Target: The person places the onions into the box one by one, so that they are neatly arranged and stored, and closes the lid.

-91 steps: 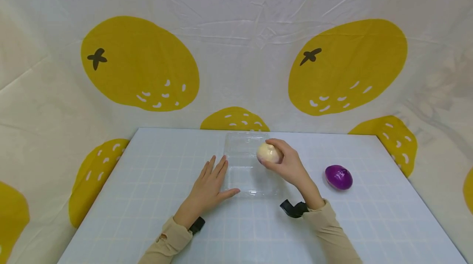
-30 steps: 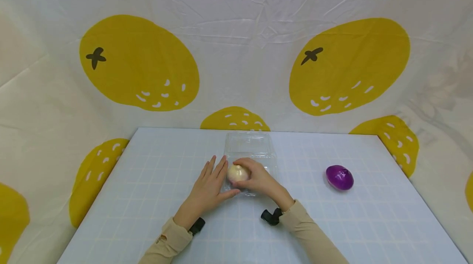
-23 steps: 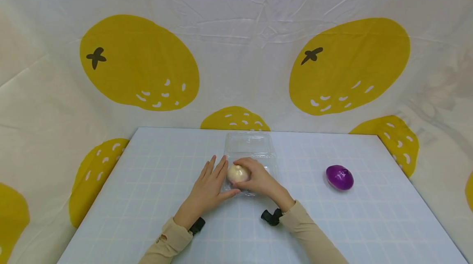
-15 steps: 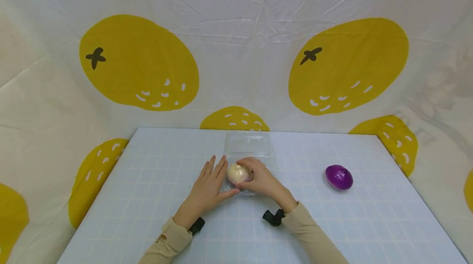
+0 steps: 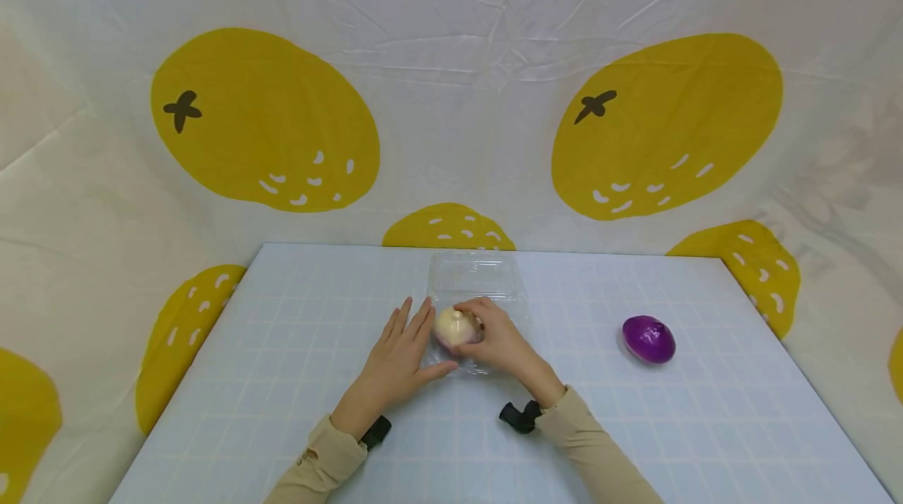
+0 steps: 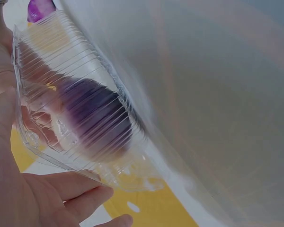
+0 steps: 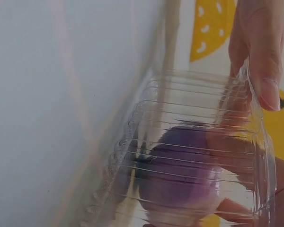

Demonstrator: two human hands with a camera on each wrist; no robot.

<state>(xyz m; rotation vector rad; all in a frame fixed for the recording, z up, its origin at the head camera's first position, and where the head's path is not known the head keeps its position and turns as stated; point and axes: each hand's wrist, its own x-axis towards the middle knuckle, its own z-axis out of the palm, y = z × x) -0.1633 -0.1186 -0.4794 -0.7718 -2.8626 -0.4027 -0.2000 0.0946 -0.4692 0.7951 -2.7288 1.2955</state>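
Observation:
A round turnip-like vegetable (image 5: pixel 454 328), cream on top and purple underneath, sits inside the near half of a clear plastic clamshell box (image 5: pixel 474 275). My right hand (image 5: pixel 497 339) reaches over the rim and holds it between thumb and fingers. Through the ribbed wall, the left wrist view shows its dark purple underside (image 6: pixel 97 118) low in the box. My left hand (image 5: pixel 398 359) lies along the box's left side, fingers straight and thumb at the near corner. In the right wrist view, a left thumb (image 7: pixel 270 92) touches the box's rim (image 7: pixel 270 189).
A shiny purple onion-shaped vegetable (image 5: pixel 648 339) lies on the table to the right of the box. The box's lid is folded back toward the far table edge. Behind the pale checked table (image 5: pixel 296 292) hangs a cloth (image 5: pixel 466 135) printed with yellow fruit.
My right hand has brought the turnip-like vegetable left and nearer, down into the box's near half. Lately it has turned slightly in my fingers. My left hand has stayed put.

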